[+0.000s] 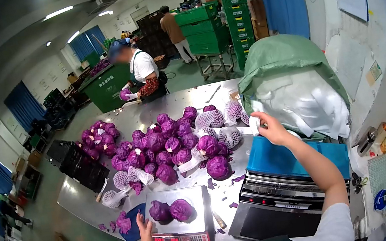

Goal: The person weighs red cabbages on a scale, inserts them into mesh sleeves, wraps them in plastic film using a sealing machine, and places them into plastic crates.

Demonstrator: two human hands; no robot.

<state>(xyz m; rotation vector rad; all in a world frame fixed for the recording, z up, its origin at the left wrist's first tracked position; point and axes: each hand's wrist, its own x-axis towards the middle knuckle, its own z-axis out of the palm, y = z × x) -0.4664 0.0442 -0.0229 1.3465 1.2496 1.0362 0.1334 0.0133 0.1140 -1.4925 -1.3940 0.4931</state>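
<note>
On the steel plate of a scale (181,222) lie two red cabbages (181,210) side by side. My left hand (144,231) is at the scale's left edge, fingers apart, holding nothing. My right hand (269,128) pinches a piece of white netting (254,125) above the back edge of the blue-topped machine (273,156). Left of that hand, white net sleeves (229,136), some around cabbages, lie beside a large heap of purple cabbages (156,142).
A green sack of white netting (295,100) stands at the back right. Black crates (80,165) sit at the left edge. A knife (219,220) lies right of the scale. Across the steel table (182,99), a co-worker (145,73) holds a cabbage (125,94).
</note>
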